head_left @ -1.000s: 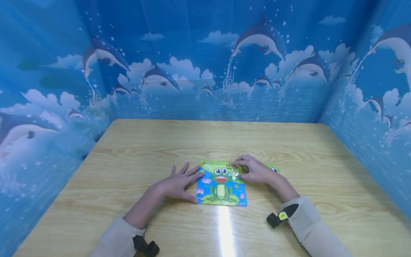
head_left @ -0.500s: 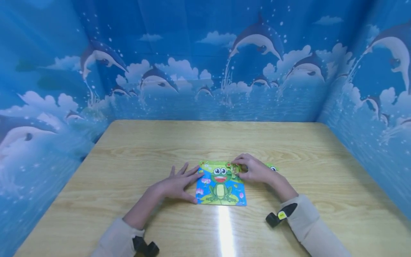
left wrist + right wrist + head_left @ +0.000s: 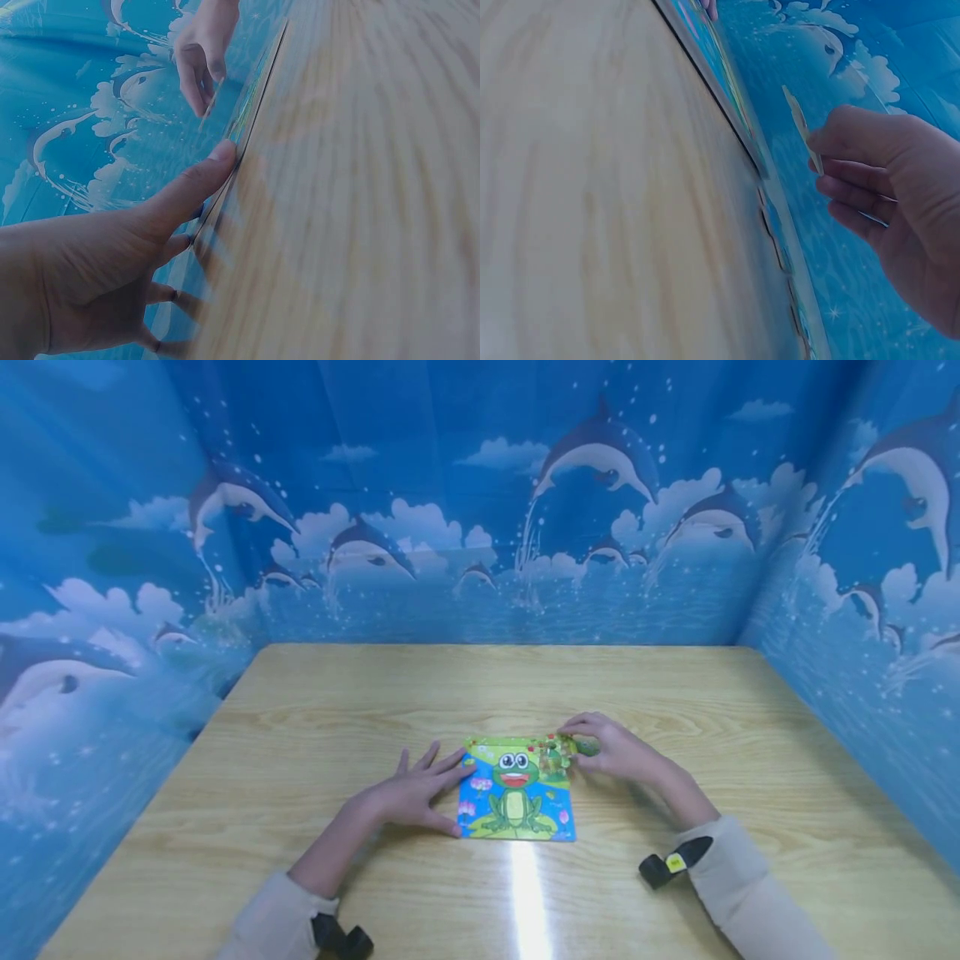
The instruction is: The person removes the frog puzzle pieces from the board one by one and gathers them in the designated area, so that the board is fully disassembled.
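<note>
A frog jigsaw puzzle [image 3: 515,806] lies on the table, its board showing a green frog on blue. My left hand [image 3: 412,789] rests along its left edge with spread, fairly straight fingers; the thumb touches the lower left corner. Over the upper right corner, my right hand [image 3: 618,752] pinches a puzzle piece [image 3: 802,127] between thumb and fingers. In the right wrist view this thin piece is held on edge, raised above the table. The picture at that corner of the board looks broken up, with an uneven, patchy area [image 3: 553,756].
Loose puzzle pieces [image 3: 772,229] lie flat beyond the board in the right wrist view; the right hand and forearm hide them in the head view. A wooden table [image 3: 375,693] carries everything. Blue dolphin curtains [image 3: 480,527] stand behind it and at both sides.
My right hand has moved a little right and away from the board's upper right corner, with the piece pinched in it. The left hand stays in place.
</note>
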`<action>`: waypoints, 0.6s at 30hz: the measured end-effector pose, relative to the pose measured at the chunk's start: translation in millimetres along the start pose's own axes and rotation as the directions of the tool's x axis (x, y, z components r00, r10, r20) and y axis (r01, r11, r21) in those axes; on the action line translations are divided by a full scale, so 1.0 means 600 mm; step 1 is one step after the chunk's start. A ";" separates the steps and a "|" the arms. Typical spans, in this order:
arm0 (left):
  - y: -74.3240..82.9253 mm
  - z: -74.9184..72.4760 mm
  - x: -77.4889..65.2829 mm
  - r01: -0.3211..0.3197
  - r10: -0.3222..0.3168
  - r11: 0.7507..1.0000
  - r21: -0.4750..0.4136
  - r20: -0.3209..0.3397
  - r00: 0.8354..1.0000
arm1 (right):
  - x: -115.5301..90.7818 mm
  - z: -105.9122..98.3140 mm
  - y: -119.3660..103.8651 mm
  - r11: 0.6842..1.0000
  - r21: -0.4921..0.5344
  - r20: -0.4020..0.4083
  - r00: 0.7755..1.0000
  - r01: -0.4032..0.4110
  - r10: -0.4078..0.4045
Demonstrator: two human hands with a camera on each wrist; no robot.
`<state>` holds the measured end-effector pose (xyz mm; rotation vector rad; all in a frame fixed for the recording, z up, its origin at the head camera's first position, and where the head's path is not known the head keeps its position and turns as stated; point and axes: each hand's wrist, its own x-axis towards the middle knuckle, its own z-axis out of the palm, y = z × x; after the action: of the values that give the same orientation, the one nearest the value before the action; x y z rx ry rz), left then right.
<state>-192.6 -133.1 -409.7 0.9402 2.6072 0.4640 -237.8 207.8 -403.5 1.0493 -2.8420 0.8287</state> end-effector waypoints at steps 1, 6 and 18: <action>0.000 0.000 0.000 -0.001 0.001 1.000 -0.001 -0.001 1.000 | -0.004 -0.004 0.001 1.000 0.005 -0.007 1.000 -0.010 0.010; 0.000 0.000 0.000 -0.006 0.006 1.000 -0.011 -0.002 1.000 | -0.024 -0.020 0.015 1.000 0.015 -0.048 0.999 -0.021 0.021; -0.001 0.001 0.000 0.009 -0.009 1.000 -0.007 0.002 1.000 | -0.078 -0.048 0.055 0.999 -0.027 -0.107 0.994 -0.039 0.036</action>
<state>-192.6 -133.2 -410.4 0.9256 2.6055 0.4702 -226.5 271.0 -402.7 0.9223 -2.7842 0.8169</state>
